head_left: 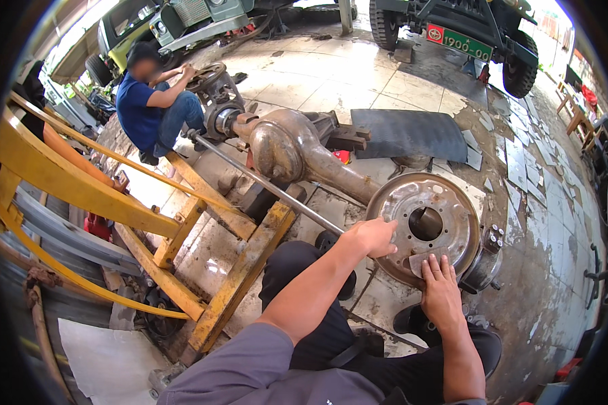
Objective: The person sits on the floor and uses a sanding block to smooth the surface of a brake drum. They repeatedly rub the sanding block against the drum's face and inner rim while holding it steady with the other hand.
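My right hand (440, 283) presses a small grey-brown piece of sandpaper (419, 262) flat against the lower face of a round metal brake backing plate (456, 214). Its fingers lie extended over the sheet; the thumb is hidden. At the plate's left rim, my left hand (370, 237) is closed around the near end of a long steel rod (270, 187), covering most of that end. The plate has a hole in its middle and smaller holes around it. It sits at the near end of a brown axle housing (341, 177) with a bulging differential case (277, 145).
A yellow steel frame (240, 277) stands on the left. At the axle's far end a person in blue (142, 101) crouches, hands on a round part (206, 77). A dark mat (409, 133) lies beyond the axle. Broken tiles (520, 162) litter the right; vehicles stand behind.
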### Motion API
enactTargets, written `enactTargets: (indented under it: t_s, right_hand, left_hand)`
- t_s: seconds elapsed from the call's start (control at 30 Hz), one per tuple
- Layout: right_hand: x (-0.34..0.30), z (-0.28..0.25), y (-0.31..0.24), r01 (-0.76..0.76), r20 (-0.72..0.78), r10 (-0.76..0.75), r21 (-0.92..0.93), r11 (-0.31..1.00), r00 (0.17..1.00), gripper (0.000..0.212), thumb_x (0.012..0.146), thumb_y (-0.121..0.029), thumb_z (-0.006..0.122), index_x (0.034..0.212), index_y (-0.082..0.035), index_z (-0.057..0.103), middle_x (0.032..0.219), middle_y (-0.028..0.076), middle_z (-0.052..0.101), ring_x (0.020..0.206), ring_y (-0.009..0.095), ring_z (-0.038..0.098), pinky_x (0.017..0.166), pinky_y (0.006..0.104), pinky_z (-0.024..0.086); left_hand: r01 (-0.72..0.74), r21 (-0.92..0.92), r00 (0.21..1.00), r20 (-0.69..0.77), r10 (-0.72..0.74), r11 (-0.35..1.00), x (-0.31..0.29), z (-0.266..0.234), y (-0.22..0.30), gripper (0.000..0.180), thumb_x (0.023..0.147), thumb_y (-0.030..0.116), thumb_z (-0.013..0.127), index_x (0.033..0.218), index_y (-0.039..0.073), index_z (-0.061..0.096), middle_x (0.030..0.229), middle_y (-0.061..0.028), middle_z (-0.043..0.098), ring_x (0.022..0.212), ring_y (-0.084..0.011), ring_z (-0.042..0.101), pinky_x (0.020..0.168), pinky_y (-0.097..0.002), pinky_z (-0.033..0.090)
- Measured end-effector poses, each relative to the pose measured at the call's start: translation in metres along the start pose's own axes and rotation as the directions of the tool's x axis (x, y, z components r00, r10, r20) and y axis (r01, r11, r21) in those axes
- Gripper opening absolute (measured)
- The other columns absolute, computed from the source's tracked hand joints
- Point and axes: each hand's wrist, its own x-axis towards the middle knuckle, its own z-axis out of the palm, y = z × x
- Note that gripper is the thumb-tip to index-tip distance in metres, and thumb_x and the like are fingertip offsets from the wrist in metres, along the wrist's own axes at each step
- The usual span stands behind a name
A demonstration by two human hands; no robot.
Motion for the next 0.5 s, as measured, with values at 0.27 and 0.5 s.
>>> enactTargets:
  t_s: [0.27, 0.5]
  right_hand:
    - [0.001, -0.003, 0.002, 0.02, 0.024, -0.022, 0.077, 0.997, 0.999, 0.05, 0.094, -0.012, 0.055, 0.143, 0.0, 0.053, 0.155, 0.019, 0.046, 0.148, 0.041, 0.034, 0.122, 0.0533, 0.026]
    - [-0.004, 0.004, -0.012, 0.132, 0.055, -0.141, 0.141, 0.981, 0.988, 0.049, 0.097, -0.017, 0.056, 0.143, -0.001, 0.053, 0.154, 0.02, 0.046, 0.148, 0.043, 0.034, 0.122, 0.0538, 0.026]
  left_hand:
    - [-0.008, -0.011, 1.0, -0.004, 0.008, 1.0, 0.002, 0.001, 0.0, 0.079, 0.094, 0.042, 0.065, 0.157, 0.005, 0.033, 0.149, -0.0263, 0.046, 0.133, -0.0391, 0.053, 0.11, -0.0451, 0.045]
    - [0.008, 0.003, 1.0, 0.009, -0.008, 1.0, 0.003, 0.001, 0.001, 0.078, 0.094, 0.041, 0.065, 0.157, 0.006, 0.033, 0.151, -0.0262, 0.044, 0.135, -0.0385, 0.051, 0.112, -0.0445, 0.044]
